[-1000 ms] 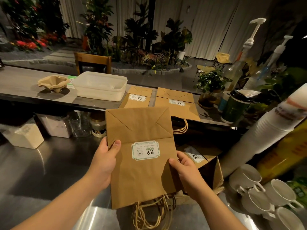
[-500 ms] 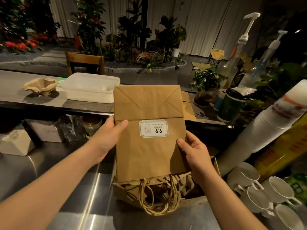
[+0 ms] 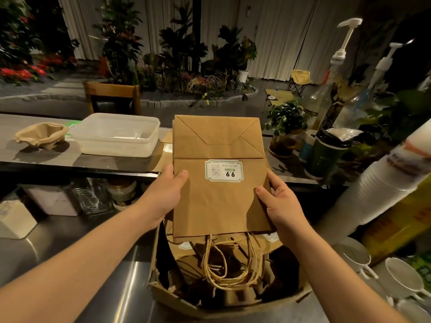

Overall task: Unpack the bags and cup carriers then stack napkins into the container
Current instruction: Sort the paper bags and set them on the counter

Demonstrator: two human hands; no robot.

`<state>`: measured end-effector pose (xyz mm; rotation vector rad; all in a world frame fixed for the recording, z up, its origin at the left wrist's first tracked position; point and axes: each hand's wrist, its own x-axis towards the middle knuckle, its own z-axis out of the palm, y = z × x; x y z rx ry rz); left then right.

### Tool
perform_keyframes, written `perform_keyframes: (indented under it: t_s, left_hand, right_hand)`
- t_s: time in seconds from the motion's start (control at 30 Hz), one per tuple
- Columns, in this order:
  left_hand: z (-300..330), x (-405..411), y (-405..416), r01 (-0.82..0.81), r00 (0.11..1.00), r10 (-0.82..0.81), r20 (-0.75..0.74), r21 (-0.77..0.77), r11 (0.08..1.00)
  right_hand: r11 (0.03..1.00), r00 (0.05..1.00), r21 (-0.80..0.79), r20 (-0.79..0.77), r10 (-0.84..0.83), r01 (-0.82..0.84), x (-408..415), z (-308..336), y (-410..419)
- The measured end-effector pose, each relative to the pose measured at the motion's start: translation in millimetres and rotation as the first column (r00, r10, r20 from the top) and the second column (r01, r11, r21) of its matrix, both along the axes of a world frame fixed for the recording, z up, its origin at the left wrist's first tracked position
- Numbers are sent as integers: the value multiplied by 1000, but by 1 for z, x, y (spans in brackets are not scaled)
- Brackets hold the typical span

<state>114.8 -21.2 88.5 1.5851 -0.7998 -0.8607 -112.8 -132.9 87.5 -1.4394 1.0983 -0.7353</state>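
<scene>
**A:** So how's that grip looking? The left hand (image 3: pixel 166 197) and right hand (image 3: pixel 281 203) each pinch a side edge of the flat paper bag (image 3: pixel 219 183), thumbs on top, holding it up over the open cardboard box (image 3: pixel 224 304) near the person.

**B:** Yeah, edges are the right spot imo. Folded kraft paper probably weighs nothing, stiff-ish but it'll flop or crease if held by one corner. The twine handles (image 3: pixel 231 264) dangle off the near end and could snag on the box.

**A:** The plastic container (image 3: pixel 116 136) sits far left on the counter (image 3: pixel 35 157), beside a pulp cup carrier (image 3: pixel 40 135).
</scene>
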Motion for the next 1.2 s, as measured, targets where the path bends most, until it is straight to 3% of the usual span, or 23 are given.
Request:
perform_keyframes:
  t_s: [0.33,0.63,0.93,1.2]
  left_hand:
    - [7,9,-53,-49,999,50,-10,71,996]
    - [30,33,-118,-27,996,41,-82,169,985]
    - [13,54,-175,-142,977,78,198,336,931]
    - [11,53,-204,-153,921,-8,389,383,911]
  right_hand:
    - [997,981,-25,-174,-82,79,18,12,-42]
    - [984,971,30,-166,-171,178,34,27,-92]
    - [982,934,18,-311,-174,189,55,27,-141]
    - [984,897,-86,-405,-177,155,63,13,-169]
